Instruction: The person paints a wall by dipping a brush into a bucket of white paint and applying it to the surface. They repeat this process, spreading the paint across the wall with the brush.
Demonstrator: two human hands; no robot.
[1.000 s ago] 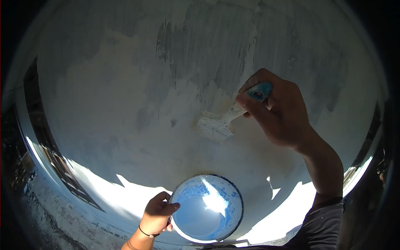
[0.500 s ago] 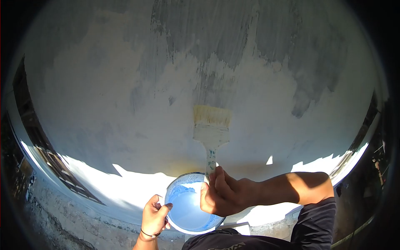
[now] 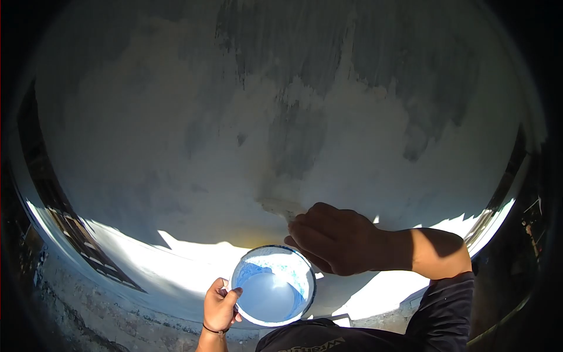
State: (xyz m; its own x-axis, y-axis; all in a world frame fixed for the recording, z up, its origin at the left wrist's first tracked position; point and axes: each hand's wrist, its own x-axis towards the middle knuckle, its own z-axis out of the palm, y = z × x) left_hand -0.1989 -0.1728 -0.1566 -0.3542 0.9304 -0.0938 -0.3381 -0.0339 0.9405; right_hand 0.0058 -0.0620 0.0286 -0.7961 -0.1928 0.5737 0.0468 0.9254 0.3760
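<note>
My left hand (image 3: 221, 306) grips the rim of a round paint tub (image 3: 272, 286), blue inside with pale paint in it, held low in front of me. My right hand (image 3: 333, 237) is closed around a paintbrush whose pale bristles (image 3: 279, 206) press against the wall just above the tub; the handle is hidden inside the fist. The wall (image 3: 176, 129) carries fresh whitish paint over grey patches, with darker unpainted streaks near the top.
Sunlight falls on the wall's lower band (image 3: 176, 258). A dark window grille (image 3: 64, 229) runs along the left. Rough concrete ground (image 3: 76, 317) lies at the lower left. My dark sleeve (image 3: 446, 311) shows at the lower right.
My right hand came down from high on the wall to the tub, then turned over; the brush, upright half a second ago, now lies low with bristles against the wall. The tub shifted slightly.
</note>
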